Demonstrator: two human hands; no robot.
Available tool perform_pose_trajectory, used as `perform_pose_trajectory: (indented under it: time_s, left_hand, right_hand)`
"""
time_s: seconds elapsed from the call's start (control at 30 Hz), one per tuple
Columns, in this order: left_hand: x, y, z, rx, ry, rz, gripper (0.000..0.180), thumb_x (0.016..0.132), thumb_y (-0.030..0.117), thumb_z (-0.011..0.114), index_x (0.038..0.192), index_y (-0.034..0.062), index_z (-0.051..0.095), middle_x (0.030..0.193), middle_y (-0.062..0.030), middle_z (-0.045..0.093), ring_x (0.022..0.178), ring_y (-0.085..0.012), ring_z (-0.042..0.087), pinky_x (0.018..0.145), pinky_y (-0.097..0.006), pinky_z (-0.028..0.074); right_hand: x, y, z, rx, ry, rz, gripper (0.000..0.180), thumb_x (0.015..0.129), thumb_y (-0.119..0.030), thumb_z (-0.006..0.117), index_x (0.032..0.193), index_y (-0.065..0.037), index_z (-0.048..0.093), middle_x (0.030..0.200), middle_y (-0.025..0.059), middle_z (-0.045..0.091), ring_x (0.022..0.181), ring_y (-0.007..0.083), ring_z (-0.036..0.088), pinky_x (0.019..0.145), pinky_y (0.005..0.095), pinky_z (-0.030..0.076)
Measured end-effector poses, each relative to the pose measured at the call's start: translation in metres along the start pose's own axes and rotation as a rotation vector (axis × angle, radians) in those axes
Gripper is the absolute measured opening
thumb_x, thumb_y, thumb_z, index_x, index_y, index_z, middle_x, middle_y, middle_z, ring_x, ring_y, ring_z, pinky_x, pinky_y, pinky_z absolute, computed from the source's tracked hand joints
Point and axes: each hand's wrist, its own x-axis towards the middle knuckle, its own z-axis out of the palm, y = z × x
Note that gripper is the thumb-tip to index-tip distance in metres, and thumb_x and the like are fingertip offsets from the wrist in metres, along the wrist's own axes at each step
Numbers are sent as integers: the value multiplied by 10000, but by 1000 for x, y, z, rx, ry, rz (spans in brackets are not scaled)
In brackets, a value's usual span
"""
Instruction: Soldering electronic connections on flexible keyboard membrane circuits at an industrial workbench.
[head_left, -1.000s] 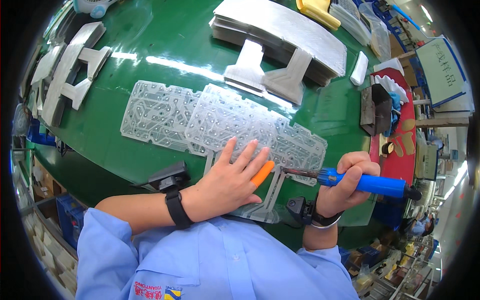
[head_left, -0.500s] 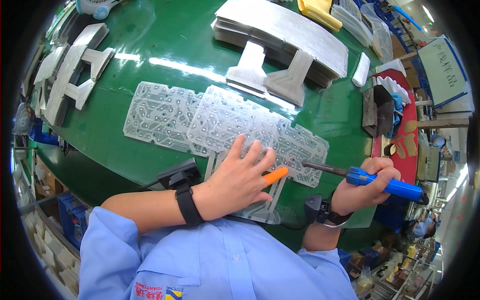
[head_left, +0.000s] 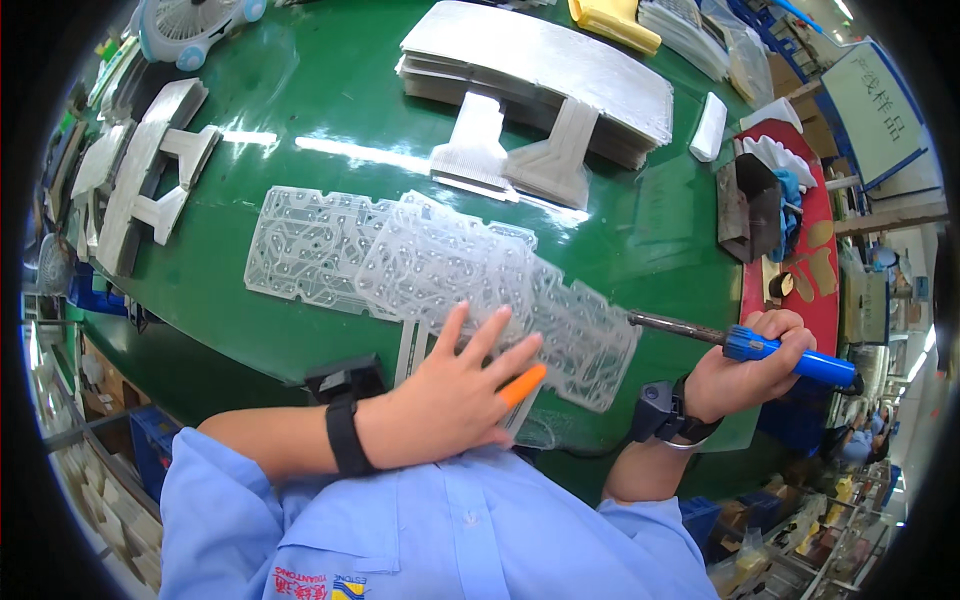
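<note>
Thin clear sheets printed with grey circuit tracks (head_left: 320, 245), overlapping one another, lie across the green table in front of me. My left hand (head_left: 445, 400) rests with fingers spread on their near edge; one finger wears an orange finger cot (head_left: 522, 385). My right hand (head_left: 745, 375) is wrapped round the blue handle of a soldering iron (head_left: 800, 363). Its metal tip points left, close to the right end of the sheets; whether it touches them I cannot tell. Black straps with small devices sit on both wrists.
Beyond the sheets stands a tall stack of similar sheets (head_left: 540, 55) with tails toward me. Another stack (head_left: 150, 170) lies at the left, near a small fan (head_left: 190, 25). At right, a metal holder (head_left: 745, 210) stands by a red mat (head_left: 815, 265); a white block (head_left: 708, 128) lies behind it.
The soldering iron has moved right, its tip going from over the sheets to their right edge. My left hand has drawn slightly back toward me, and the sheets' right end has swung nearer.
</note>
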Motion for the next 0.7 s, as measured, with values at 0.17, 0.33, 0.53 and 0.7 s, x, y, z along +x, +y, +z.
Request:
perform_pose_trajectory:
  time_s: [0.17, 0.33, 0.53, 0.7]
  left_hand:
    - [-22, -2, 5, -140, 1, 348, 466, 832, 217, 516, 1296, 203, 481, 1366, -89, 431, 1278, -307, 376, 1026, -550, 283]
    - [-19, -2, -11, -56, 72, 169, 499, 809, 196, 535, 1302, 145, 480, 1376, -128, 429, 1246, -302, 428, 1027, -503, 316]
    - [-33, 4, -27, 90, 389, 366, 256, 764, 130, 562, 953, 6, 682, 1097, -153, 625, 979, -261, 620, 847, -342, 507]
    - [-59, -27, -89, 406, 520, 158, 237, 821, 111, 530, 961, -14, 676, 1029, -166, 651, 979, -288, 646, 829, -353, 517]
  right_hand:
    - [10, -2, -4, 47, 63, 22, 307, 931, -261, 509, 723, -90, 363, 658, 0, 366, 513, 77, 283, 478, 247, 221]
    - [20, 4, -16, 43, 122, 9, 317, 930, -279, 527, 718, -84, 396, 664, -5, 403, 527, 75, 323, 488, 241, 245]
    - [30, 12, -26, 21, 208, -3, 327, 922, -302, 552, 720, -71, 439, 679, 0, 438, 573, 85, 384, 519, 234, 293]
    - [32, 16, -31, 44, 248, -7, 320, 924, -301, 556, 721, -73, 459, 685, -2, 445, 582, 87, 393, 532, 230, 304]
